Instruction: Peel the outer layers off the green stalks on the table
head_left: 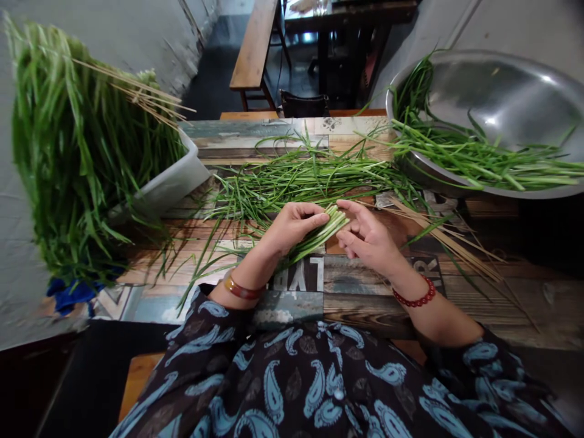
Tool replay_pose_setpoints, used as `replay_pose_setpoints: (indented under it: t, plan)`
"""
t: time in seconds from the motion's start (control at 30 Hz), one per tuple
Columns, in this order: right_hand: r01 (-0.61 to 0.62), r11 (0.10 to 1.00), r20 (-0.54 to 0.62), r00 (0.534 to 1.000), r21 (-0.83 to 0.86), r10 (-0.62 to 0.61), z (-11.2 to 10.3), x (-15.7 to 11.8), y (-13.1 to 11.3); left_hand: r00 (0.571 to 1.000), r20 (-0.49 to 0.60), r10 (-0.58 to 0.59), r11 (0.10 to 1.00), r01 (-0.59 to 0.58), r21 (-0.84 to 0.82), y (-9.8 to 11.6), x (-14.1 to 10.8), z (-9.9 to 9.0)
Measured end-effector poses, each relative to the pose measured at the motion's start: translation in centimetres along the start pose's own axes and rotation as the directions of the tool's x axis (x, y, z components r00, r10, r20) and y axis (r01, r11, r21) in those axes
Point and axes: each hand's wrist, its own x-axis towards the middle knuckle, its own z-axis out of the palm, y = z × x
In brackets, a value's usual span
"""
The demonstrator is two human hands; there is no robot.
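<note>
My left hand (294, 227) is closed around a small bunch of green stalks (322, 234), its pale cut ends pointing up and right, leaves trailing down to the left. Beside those ends is my right hand (367, 237), its fingers curled and a little apart; I cannot make out anything held in it. Beyond both hands, a long loose pile of the same green stalks (301, 176) lies across the patterned wooden table (347, 307). Thin wooden skewers (447, 240) are spread to the right of my right hand.
At the left, a white plastic bin (176, 179) is heaped with long greens (77, 152), with skewers (146, 100) on top. A large metal bowl (511, 91) at the right holds more stalks. A blue cloth (73, 296) hangs at the left edge. A bench (255, 45) stands beyond.
</note>
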Motion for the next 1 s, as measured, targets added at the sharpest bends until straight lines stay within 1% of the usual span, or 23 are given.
replay_pose_setpoints:
  t: [0.07,0.17,0.23,0.3,0.37,0.47,0.5,0.57,0.63,0.7,0.77,0.9,1.0]
  plan:
    - [-0.010,1.000,0.010,1.000,-0.007,0.010,-0.2,0.0,-0.1,0.994,-0.106,0.027,1.000,-0.026,0.005,0.0,0.0,-0.2]
    - [-0.064,0.996,0.030,0.997,-0.064,0.066,-0.6,0.0,-0.1,0.967,-0.236,0.093,0.996,-0.086,0.040,0.1,0.2,-0.6]
    - [-0.095,0.987,0.039,0.994,-0.132,0.101,-0.8,0.0,-0.3,0.951,-0.283,0.128,0.991,-0.113,0.069,0.1,0.2,-0.8]
    - [-0.077,0.974,0.016,0.996,-0.211,0.083,-0.9,-0.1,-0.5,0.945,-0.293,0.142,0.989,-0.123,0.082,0.2,0.2,-1.0]
    - [-0.014,0.950,-0.024,1.000,-0.311,0.006,-0.9,-0.1,-0.8,0.964,-0.244,0.108,0.994,-0.097,0.057,0.5,0.1,-1.2]
    - [0.102,0.873,-0.060,0.987,-0.478,-0.148,-0.9,-0.1,-1.1,0.995,-0.091,0.028,0.999,-0.029,-0.015,0.9,-0.1,-1.5]
    - [0.139,0.843,-0.060,0.978,-0.520,-0.198,-0.9,-0.1,-1.2,0.999,-0.049,0.009,1.000,-0.010,-0.027,1.1,-0.2,-1.6]
    - [0.202,0.794,-0.047,0.959,-0.574,-0.278,-0.9,-0.1,-1.3,1.000,0.000,-0.012,0.999,0.012,-0.030,1.3,-0.2,-1.6]
    - [0.260,0.755,-0.025,0.939,-0.602,-0.343,-1.0,-0.1,-1.2,0.999,0.027,-0.024,0.999,0.025,-0.039,1.4,-0.2,-1.4]
    - [0.317,0.716,0.013,0.919,-0.622,-0.395,-1.2,-0.1,-1.0,0.998,0.062,-0.034,0.995,0.039,-0.090,1.4,-0.1,-1.2]
    - [0.360,0.665,0.051,0.898,-0.654,-0.436,-1.5,-0.1,-0.8,0.993,0.096,-0.063,0.985,0.078,-0.151,1.4,-0.1,-1.2]
    - [0.386,0.549,0.083,0.865,-0.742,-0.495,-1.6,0.0,-0.2,0.981,0.122,-0.150,0.968,0.170,-0.183,1.8,-0.4,-1.2]
    - [0.392,0.512,0.085,0.848,-0.765,-0.523,-1.3,-0.1,-0.1,0.981,0.107,-0.161,0.968,0.178,-0.176,1.8,-0.6,-0.8]
